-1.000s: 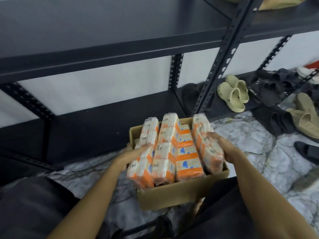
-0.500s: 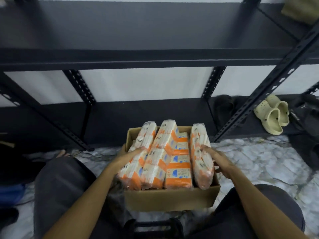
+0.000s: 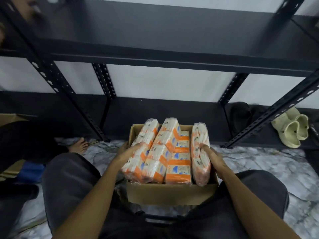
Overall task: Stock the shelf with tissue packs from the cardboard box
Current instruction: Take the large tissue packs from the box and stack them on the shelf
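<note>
A cardboard box (image 3: 170, 193) sits on the floor between my knees, in front of a black metal shelf (image 3: 164, 114). Several orange and white tissue packs (image 3: 178, 167) stand on edge in it, rising above its rim. My left hand (image 3: 128, 153) grips the leftmost pack (image 3: 143, 147), with fingers laid over its top. My right hand (image 3: 214, 161) holds the rightmost pack (image 3: 200, 142) from its outer side, thumb on the top edge. The lower shelf board behind the box is bare.
The upper shelf board (image 3: 172, 37) overhangs the box. Pale green clogs (image 3: 291, 131) and dark shoes (image 3: 241, 114) lie on the lower shelf to the right. Someone's bare foot (image 3: 77, 146) and another carton (image 3: 10, 119) are at the left. The floor is marble-patterned.
The view has swung left, so the box and shelf bay sit straight in front of me. Both hands keep their places on the outer packs; my right hand has slid slightly toward me.
</note>
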The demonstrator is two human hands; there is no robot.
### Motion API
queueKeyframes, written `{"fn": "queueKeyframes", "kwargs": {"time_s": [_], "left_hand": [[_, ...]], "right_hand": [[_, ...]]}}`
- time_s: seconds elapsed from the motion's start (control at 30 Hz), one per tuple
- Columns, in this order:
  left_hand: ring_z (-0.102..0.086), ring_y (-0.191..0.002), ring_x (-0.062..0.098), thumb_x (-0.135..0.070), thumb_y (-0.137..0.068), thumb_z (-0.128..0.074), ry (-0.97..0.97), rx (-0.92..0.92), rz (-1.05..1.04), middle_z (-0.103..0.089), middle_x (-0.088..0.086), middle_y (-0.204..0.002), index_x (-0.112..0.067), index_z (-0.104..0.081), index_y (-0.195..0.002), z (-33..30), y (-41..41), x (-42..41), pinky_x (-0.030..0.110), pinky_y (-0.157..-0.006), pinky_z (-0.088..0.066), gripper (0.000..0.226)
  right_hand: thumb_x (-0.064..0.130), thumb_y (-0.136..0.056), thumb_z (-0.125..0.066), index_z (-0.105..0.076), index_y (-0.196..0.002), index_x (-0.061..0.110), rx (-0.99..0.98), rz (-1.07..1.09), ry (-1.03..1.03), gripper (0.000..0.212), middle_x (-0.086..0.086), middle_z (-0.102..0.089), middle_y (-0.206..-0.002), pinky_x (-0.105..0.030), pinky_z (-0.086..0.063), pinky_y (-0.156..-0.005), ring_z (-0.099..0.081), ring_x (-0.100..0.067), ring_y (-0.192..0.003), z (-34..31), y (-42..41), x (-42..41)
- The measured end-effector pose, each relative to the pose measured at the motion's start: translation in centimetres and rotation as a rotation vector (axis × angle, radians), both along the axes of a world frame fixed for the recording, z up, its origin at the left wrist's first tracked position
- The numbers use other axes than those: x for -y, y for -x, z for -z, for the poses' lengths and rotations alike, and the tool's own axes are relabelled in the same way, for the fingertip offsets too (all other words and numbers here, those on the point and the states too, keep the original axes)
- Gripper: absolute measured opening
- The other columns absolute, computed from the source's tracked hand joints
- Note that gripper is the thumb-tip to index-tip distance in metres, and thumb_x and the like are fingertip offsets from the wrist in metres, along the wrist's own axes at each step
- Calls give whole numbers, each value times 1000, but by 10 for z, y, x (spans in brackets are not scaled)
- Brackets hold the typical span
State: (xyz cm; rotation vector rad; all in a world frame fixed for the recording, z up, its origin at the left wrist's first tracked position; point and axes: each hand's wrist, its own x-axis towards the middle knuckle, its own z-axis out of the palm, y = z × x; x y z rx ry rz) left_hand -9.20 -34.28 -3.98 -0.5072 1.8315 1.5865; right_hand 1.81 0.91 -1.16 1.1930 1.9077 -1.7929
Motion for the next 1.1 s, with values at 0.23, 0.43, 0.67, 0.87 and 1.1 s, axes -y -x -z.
{"fn": "queueKeyframes", "kwargs": {"time_s": [0.23,0.43,0.67,0.87,1.1], "left_hand": [[-73,-100,23,-77,-61,-78,181,-89,57,-75,3,-116,-26,-71,-118,-4,-11,12,43,-94,-58,78],[-65,-107,26,-72,-92,-50,422,-231,267,-67,6,-130,-25,-57,-140,-26,-23,-13,35,-89,-52,68],[-60,-124,34,-73,-92,-47,437,-185,403,-57,9,-144,-28,-34,-153,-19,-11,-17,49,-105,-48,78],[-37,-145,37,-57,-101,-42,655,-384,515,-23,11,-165,-26,-12,-161,-24,-11,-33,53,-114,-38,74],[-9,-157,26,-57,-103,-39,644,-716,586,-8,2,-171,-28,-7,-163,-21,-30,-80,51,-127,-12,74]], "right_hand": [[70,-81,-61,-59,-117,26,8,86,-28,57,-1,-66,-115,-41,-46,-94,-63,-25,-108,8,-7,-3],[60,-91,-59,-58,-130,24,-15,63,-77,53,-2,-62,-121,-39,-43,-90,-58,-22,-105,-6,-16,4],[48,-95,-60,-53,-138,14,-49,-7,-224,54,-7,-63,-126,-40,-48,-94,-60,-26,-111,-13,-16,5],[40,-91,-60,-45,-144,13,-215,-129,-702,61,-11,-51,-143,-42,-50,-97,-57,-29,-122,-45,1,49],[52,-91,-41,-40,-148,22,-158,-624,-1042,64,0,-45,-152,-46,-28,-119,-37,-19,-143,-9,-18,84]]}}
